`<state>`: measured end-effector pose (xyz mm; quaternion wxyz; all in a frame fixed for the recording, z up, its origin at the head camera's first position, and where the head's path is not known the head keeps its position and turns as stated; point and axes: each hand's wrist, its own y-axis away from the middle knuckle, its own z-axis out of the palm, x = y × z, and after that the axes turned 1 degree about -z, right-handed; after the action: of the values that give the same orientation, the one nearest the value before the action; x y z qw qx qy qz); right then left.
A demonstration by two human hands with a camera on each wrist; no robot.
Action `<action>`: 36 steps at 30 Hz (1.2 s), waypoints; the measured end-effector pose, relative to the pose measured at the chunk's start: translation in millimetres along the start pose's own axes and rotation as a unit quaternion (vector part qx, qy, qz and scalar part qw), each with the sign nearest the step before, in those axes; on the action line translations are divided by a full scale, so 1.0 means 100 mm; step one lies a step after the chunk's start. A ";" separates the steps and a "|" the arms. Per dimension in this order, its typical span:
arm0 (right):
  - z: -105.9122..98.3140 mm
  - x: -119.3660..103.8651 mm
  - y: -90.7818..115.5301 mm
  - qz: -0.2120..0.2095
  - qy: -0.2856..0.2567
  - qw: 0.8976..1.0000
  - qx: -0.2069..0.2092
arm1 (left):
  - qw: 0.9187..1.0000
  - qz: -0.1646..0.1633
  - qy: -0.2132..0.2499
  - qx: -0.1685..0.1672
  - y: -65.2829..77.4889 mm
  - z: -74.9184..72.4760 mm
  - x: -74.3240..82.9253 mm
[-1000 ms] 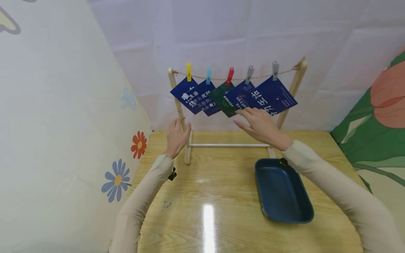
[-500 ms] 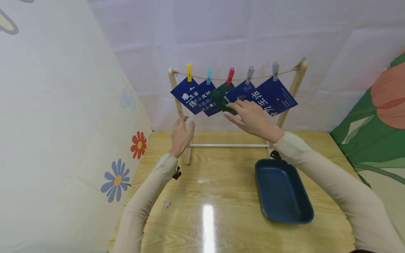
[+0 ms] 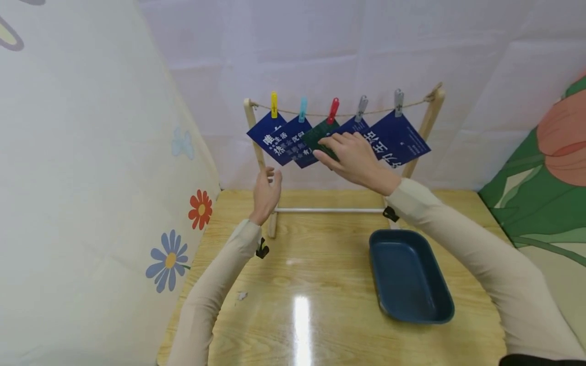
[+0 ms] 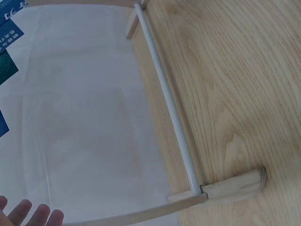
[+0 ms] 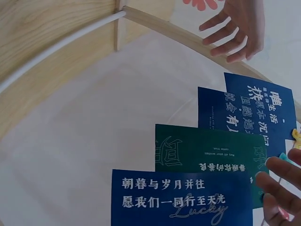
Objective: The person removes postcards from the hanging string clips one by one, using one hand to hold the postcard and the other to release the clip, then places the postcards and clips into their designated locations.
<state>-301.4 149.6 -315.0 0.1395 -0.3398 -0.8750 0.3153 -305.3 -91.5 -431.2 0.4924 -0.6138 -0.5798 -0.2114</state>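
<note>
Several cards hang by clothespins from a string between two wooden posts. In the head view, my right hand is in front of the green card and partly hides it and a blue card. Its fingers are spread and hold nothing; contact with the cards cannot be told. The red clothespin is just above it. My left hand is beside the left post, fingers loosely bent around nothing. The right wrist view shows that left hand near the post, and the green card overlapping its neighbours.
A dark blue tray stands on the wooden table at the right. A white rod joins the rack's feet. Yellow, light blue and grey clothespins line the string. Fabric backdrops enclose the back and sides.
My right hand has moved left and slightly up across the front of the cards. My left hand has shifted a little to the right. The cards and clothespins hang as before.
</note>
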 end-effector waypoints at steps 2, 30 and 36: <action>0.00 -0.01 -0.03 -0.003 -0.001 1.000 0.004 | 1.000 -0.004 0.013 0.004 -0.01 0.02 0.00; -0.03 -0.21 -0.66 -0.024 0.015 0.999 0.042 | 0.991 -0.079 0.105 0.028 -0.04 0.17 0.11; -0.03 -0.23 -0.85 -0.034 0.017 0.998 0.046 | 0.985 -0.094 0.142 0.036 -0.07 0.23 0.13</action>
<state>-326.1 86.4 -258.9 0.1805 -0.3082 -0.8681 0.3446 -316.2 -66.5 -427.8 0.5696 -0.5023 -0.5662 -0.3204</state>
